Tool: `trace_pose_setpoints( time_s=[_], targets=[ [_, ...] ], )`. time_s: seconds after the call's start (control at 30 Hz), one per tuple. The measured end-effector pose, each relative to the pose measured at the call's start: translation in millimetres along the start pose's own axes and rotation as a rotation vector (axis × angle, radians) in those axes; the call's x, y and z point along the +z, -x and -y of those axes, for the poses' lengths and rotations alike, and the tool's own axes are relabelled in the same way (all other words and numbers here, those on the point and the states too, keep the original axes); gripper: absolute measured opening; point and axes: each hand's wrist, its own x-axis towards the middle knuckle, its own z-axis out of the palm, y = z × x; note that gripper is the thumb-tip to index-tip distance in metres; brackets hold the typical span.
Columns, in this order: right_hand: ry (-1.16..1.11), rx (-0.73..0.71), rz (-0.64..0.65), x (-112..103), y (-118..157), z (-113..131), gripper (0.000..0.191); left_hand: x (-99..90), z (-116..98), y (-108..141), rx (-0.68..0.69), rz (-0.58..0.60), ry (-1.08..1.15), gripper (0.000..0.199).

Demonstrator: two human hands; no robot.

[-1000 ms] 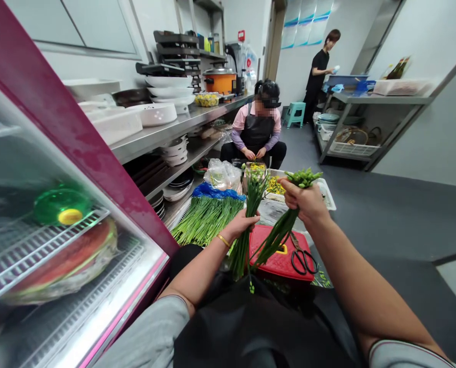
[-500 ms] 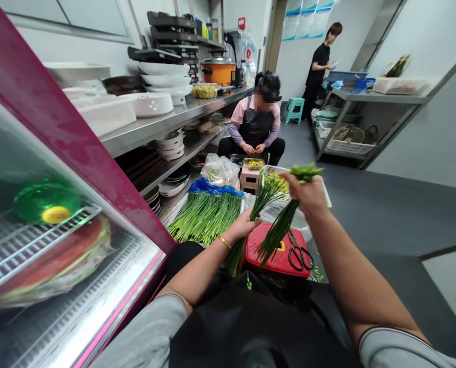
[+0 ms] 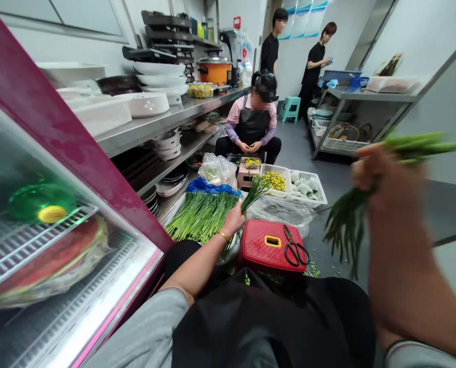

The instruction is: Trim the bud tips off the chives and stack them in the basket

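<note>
My left hand (image 3: 234, 220) is closed around a bunch of thin green stems (image 3: 255, 193), whose tips point up and right. Just left of it, many more long green stems (image 3: 202, 217) lie in a basket with blue plastic at its far edge. My right hand (image 3: 390, 176), blurred by motion, grips another green bunch (image 3: 348, 225) at the far right; one end sticks out rightward and the other hangs down. Between the hands, black-handled scissors (image 3: 296, 250) rest on a red stool (image 3: 260, 245).
A seated person (image 3: 254, 120) faces me beyond white baskets of yellow flowers (image 3: 274, 180) and netted produce (image 3: 305, 186). Two people stand farther back. A steel shelf (image 3: 143, 122) and glass-doored fridge (image 3: 136, 225) flank the left; a steel table (image 3: 365, 94) stands back right.
My right hand has swung far right with its bunch, away from my left hand. My left hand has shifted slightly left. A second standing person has appeared at the back.
</note>
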Motion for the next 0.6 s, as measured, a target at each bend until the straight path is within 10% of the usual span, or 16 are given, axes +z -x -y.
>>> trace_pose_setpoints(
  time_s=[0.13, 0.27, 0.6],
  targets=[
    [0.004, 0.425, 0.018, 57, 20, -60, 0.041, -5.7, -15, 12, 0.006, 0.011, -0.117, 0.028],
    [0.006, 0.545, 0.093, 77, 33, -92, 0.043, -10.4, -22, 20, 0.057, -0.005, -0.127, 0.027],
    [0.111, 0.060, -0.234, 56, 10, -66, 0.033, -7.7, -12, 18, 0.088, -0.009, 0.046, 0.023]
  ],
)
